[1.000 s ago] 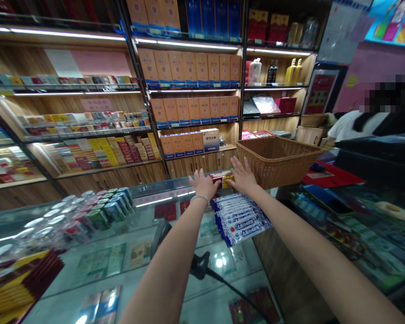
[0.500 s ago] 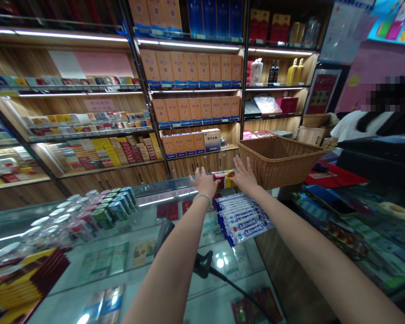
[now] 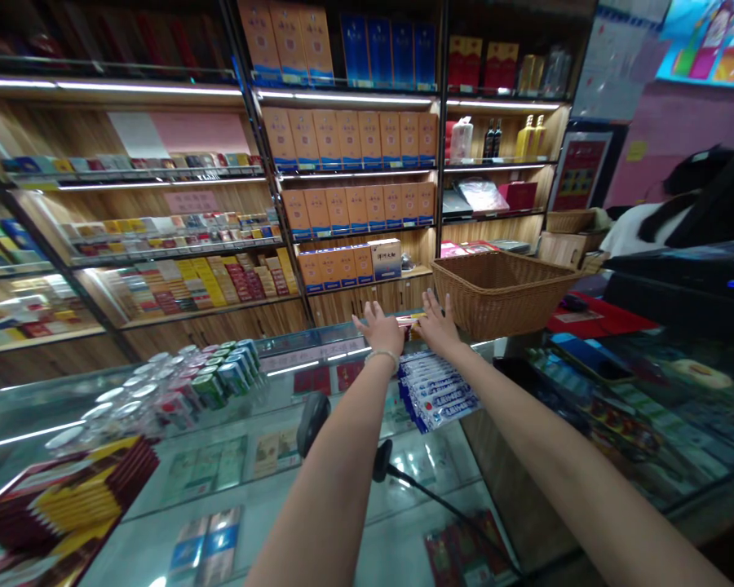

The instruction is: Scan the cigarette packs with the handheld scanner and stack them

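My left hand (image 3: 380,328) and my right hand (image 3: 439,324) reach forward over the glass counter, fingers spread and pointing up. Between their thumb sides is a small red and yellow packaged stack (image 3: 411,319), mostly hidden; both hands appear to touch its ends. Just below the right hand, a fanned row of blue and white wrapped packets (image 3: 437,390) lies on the glass. A dark handheld scanner (image 3: 314,422) with a cable is partly covered by my left forearm.
A wicker basket (image 3: 505,293) stands behind my right hand. Cans and clear-lidded tubs (image 3: 177,383) line the counter's left side, with maroon and yellow packets (image 3: 79,505) nearer. Stocked shelves (image 3: 355,171) rise behind. A person (image 3: 654,224) is at the right, near a dark monitor (image 3: 725,196).
My hands have come slightly closer together, and less of the red and yellow stack shows between them. The view has shifted a little.
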The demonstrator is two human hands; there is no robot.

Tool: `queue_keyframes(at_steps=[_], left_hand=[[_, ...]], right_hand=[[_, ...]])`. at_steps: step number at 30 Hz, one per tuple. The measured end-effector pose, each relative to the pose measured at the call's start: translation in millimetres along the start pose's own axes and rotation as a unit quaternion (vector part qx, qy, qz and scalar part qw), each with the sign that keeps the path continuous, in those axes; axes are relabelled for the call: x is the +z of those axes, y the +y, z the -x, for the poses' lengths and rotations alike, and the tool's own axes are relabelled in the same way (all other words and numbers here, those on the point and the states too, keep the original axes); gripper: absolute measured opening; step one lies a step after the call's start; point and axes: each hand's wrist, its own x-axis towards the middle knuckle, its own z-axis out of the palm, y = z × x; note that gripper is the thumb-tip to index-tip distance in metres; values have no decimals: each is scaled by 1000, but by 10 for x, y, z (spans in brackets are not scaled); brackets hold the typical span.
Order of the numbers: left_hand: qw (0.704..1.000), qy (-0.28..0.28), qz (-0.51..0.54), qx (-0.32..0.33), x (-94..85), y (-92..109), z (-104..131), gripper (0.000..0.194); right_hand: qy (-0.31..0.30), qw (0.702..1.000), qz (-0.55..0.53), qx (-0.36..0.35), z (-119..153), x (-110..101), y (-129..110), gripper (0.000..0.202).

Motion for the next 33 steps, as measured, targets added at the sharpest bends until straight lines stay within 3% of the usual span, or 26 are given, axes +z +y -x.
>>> queue_keyframes(at_steps=[5, 10, 15, 23, 28, 33], left_hand=[[1000, -4, 8, -11, 12, -29, -74, 51], [998, -48, 9, -32, 80, -98, -156, 65], [997, -72, 11, -29, 147, -126, -196, 64], [997, -70, 18, -35, 182, -134, -195, 57], [998, -41, 35, -15, 63, -163, -157, 48], [998, 37, 42, 15, -226, -281, -95, 47]], right_hand=[[2, 1000, 4, -14, 10, -118, 231, 49], [-7, 999, 20, -49, -12, -136, 403, 54], [-29, 999, 7, -41, -45, -61, 384, 58], [-39, 999, -2, -32, -32, 14, 309, 44], [-31, 999, -10, -1, -26, -53, 279, 42], [22, 998, -41, 47, -55, -348, 150, 40]])
